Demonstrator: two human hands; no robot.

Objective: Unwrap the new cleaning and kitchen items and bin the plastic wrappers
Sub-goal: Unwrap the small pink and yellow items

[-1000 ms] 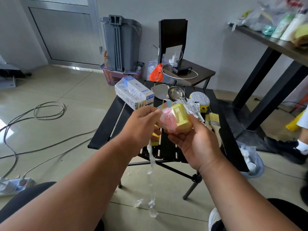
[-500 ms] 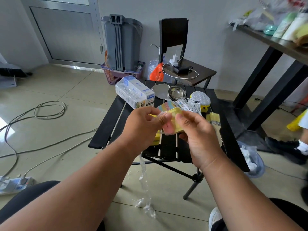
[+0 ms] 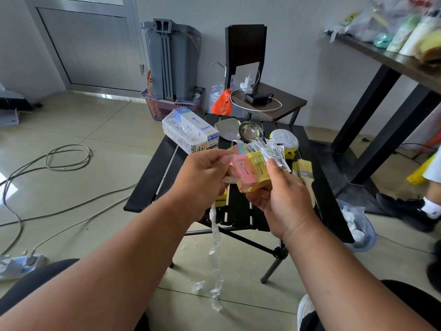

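Over the black slatted table [image 3: 152,177] I hold a pack of pink and yellow sponges [image 3: 250,172]. My right hand [image 3: 279,199] grips the pack from below and the right side, thumb on the yellow sponge. My left hand [image 3: 202,180] pinches the clear plastic wrapper [image 3: 216,244] at the pack's pink end. A long twisted strip of that wrapper hangs from my left hand down toward the floor. The pack's printed label end [image 3: 274,151] sticks up behind my right thumb.
On the table lie a wrapped white box [image 3: 188,133], a metal spatula [image 3: 226,130], a ladle [image 3: 250,132], a silver scrub pad [image 3: 285,139] and brushes [image 3: 305,168]. A small bin with crumpled wrappers [image 3: 355,225] stands at the table's right. A person's foot [image 3: 410,211] is at far right. Cables [image 3: 66,158] cross the floor at left.
My hands closed together over the pack and then drew apart again. The pink sponge shows once more, and the hanging strip swings lower.
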